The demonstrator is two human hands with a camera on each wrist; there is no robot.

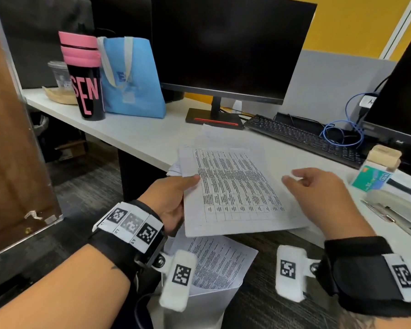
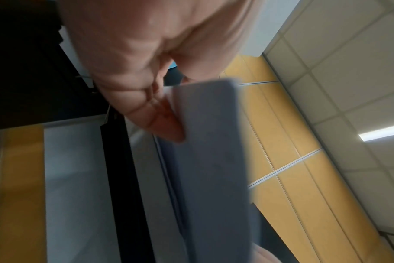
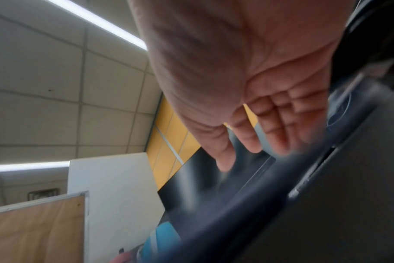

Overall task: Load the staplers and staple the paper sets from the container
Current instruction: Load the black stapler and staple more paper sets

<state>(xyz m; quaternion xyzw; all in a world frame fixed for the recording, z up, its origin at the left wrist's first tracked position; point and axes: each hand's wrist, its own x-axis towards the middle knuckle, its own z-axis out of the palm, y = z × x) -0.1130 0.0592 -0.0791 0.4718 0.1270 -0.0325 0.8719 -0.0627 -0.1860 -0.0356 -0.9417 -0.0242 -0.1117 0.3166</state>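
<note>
- A paper set (image 1: 233,191) is held over the near edge of a desk (image 1: 138,136), pinched at its left edge by the left hand (image 1: 173,200), thumb on top.
- The set's long axis runs away from the person, tilted slightly left.
- The right hand (image 1: 318,193) is hovering beside the set's right edge, fingers relaxed and spread, nothing gripped.
- A stapler (image 1: 394,207) is lying on the desk to the right, nearer the right hand, with a staple box (image 1: 371,179) just behind it.
- More papers (image 1: 218,262) are seen standing in a container (image 1: 199,309) below the hands.
- Judged next: the stapler is to be reached by the right hand.
</note>
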